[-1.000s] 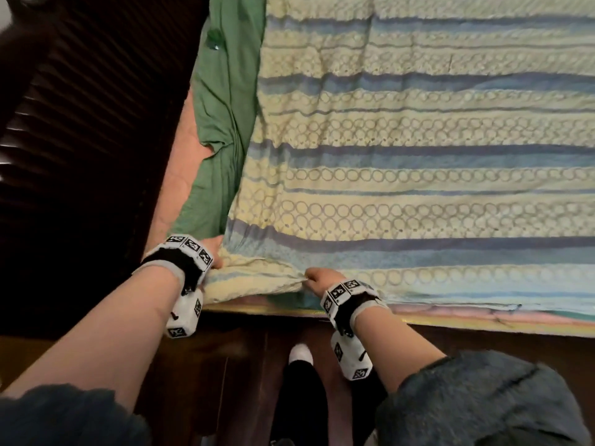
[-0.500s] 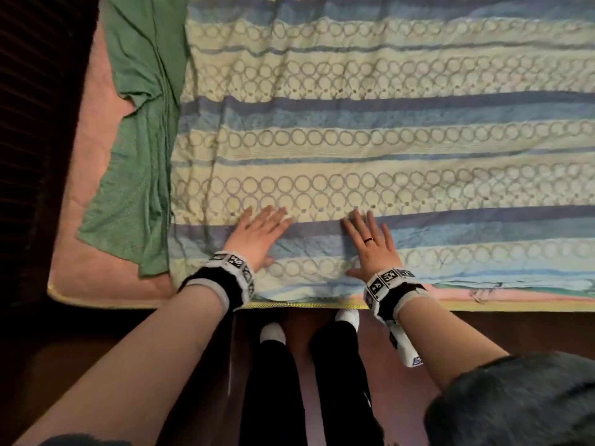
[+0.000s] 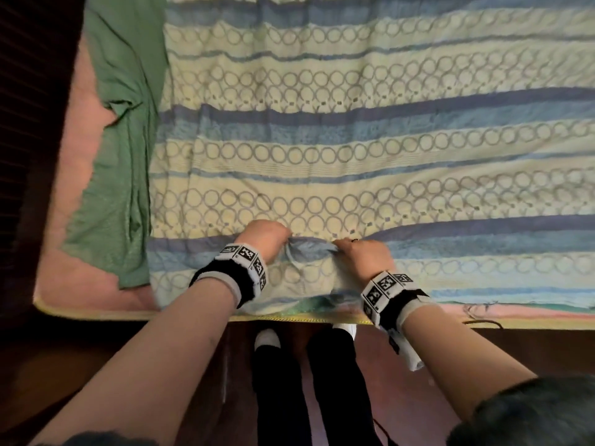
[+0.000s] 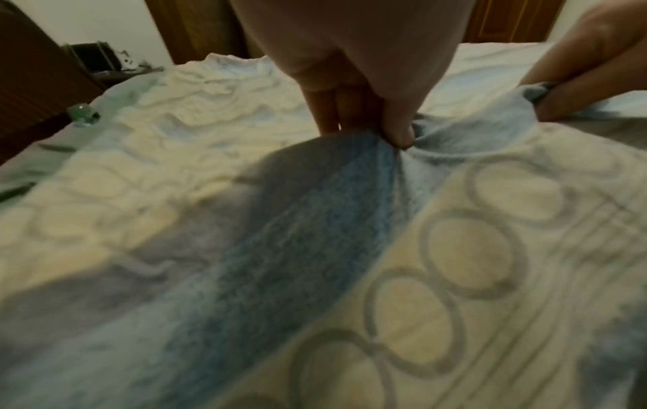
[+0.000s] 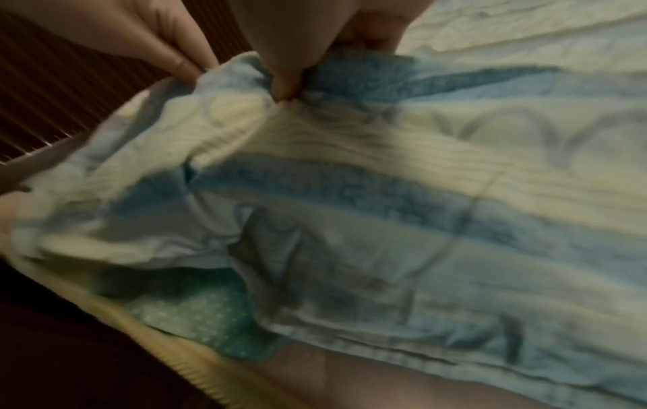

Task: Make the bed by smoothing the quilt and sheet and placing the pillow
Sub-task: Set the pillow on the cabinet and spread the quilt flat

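A quilt (image 3: 354, 149) striped in cream and blue with ring patterns covers most of the bed. Near its front edge my left hand (image 3: 267, 241) and right hand (image 3: 360, 252) each pinch a fold of the blue stripe, bunching the cloth between them. In the left wrist view the left fingers (image 4: 395, 130) pinch the quilt (image 4: 315, 235), and the right hand (image 4: 577, 69) grips it close by. In the right wrist view the right fingertips (image 5: 285, 83) pinch the quilt (image 5: 385, 193). A green sheet (image 3: 122, 123) lies rumpled along the quilt's left side. No pillow is in view.
The pink mattress (image 3: 83, 278) with a yellow piped edge shows at the front left corner. A dark slatted wooden panel (image 3: 29, 123) stands along the left. My legs and white socks (image 3: 267, 338) are at the bed's front edge on a dark floor.
Half a second ago both hands lay flat and spread on the quilt; now their fingers have curled in and pinched up a fold of the blue stripe between them.
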Tool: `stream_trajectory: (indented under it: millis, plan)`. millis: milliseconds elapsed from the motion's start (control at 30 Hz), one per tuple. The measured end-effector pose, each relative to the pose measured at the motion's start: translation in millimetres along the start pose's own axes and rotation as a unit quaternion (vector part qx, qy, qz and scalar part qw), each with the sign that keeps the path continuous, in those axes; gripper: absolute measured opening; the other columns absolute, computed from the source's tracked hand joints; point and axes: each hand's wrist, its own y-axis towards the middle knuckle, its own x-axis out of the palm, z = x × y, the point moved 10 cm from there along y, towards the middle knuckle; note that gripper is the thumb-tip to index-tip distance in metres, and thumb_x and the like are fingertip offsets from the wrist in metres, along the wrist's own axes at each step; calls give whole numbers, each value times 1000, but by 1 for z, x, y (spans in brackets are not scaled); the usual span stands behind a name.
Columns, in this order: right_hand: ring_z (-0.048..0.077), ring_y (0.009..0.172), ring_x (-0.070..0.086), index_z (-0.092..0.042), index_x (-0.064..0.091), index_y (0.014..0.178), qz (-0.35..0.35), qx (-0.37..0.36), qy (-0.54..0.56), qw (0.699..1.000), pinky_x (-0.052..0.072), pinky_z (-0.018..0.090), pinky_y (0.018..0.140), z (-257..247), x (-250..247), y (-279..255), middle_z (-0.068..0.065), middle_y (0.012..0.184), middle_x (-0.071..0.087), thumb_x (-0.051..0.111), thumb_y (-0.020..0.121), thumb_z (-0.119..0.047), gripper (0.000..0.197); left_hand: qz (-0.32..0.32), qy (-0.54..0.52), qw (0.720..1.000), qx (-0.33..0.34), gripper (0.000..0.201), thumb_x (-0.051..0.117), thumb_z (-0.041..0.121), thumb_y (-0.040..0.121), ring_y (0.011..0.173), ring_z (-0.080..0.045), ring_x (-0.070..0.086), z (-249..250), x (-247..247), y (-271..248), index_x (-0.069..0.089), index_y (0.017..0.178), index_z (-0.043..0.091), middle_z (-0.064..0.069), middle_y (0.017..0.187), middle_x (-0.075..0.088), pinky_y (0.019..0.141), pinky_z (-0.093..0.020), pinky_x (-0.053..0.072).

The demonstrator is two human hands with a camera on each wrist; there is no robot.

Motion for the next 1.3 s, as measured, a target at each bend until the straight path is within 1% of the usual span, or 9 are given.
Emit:
stream_trajectory:
  millis: [233,367,567,667,800,900,1033,1133,1300]
  plan:
    - [30,114,59,-29,47,135,-70,-2,54,996,49,37,87,-10,15,-23,10,128,61,35,100,-36,38,-65,-56,996,-35,33,46,11,95,113,-29,60,-2,13,-18,63,123,17,-11,124,63,94,-35,47]
    - [27,115,58,-28,54,129,-100,-82,-6,992,44,35,91,-19,-6,10,7,126,62,31,99,-46,42,0,-199,977,-76,27,44,20,97,113,-30,58,-27,1,-7,59,118,13,-12,123,62,94,-35,45]
    - [18,144,23,-26,20,149,43,-121,78,989,17,36,116,-59,-38,27,-4,158,18,42,92,-47,64,233,-342,866,-279,43,49,-5,87,123,-40,47,-181,23,-65,51,130,-2,-27,132,48,107,-39,35]
    - [20,149,5,-22,12,151,34,-154,92,983,4,35,120,-108,-23,39,-2,161,3,52,91,-38,75,247,-407,796,-374,43,51,-2,90,126,-42,44,-239,50,-87,47,133,-5,-33,134,45,107,-40,33]
    - [20,149,-6,-20,6,152,15,-152,86,985,-4,35,120,-165,-11,58,-1,161,-5,49,93,-25,72,148,-493,749,-418,66,56,29,92,135,-36,38,-265,88,-85,28,146,4,-23,147,38,112,-40,31]
    - [20,149,-10,-19,3,152,-12,-143,70,987,-9,41,119,-196,-6,74,-1,161,-8,47,95,-31,73,105,-515,750,-401,69,54,36,92,134,-31,43,-264,95,-72,29,146,1,-22,144,45,110,-35,32]
    - [22,148,-12,-20,-3,152,-37,-111,35,992,-11,46,117,-216,3,92,-1,160,-12,49,94,-30,78,141,-539,745,-367,46,58,27,91,87,-17,69,-267,93,-59,56,124,-6,-19,95,75,77,-23,48]
    - [22,148,-14,-22,-5,151,-47,-107,15,993,-13,47,117,-235,8,95,-1,160,-14,49,93,-31,80,135,-514,760,-374,46,65,24,87,113,-34,58,-274,95,-66,55,122,-5,-25,122,61,94,-34,43]
    - [25,147,-18,-23,-10,151,-40,-84,-20,995,-13,51,116,-250,12,105,0,159,-20,48,93,-36,83,62,-550,764,-332,70,67,27,85,132,-31,45,-268,116,-55,35,141,2,-19,143,46,109,-35,35]
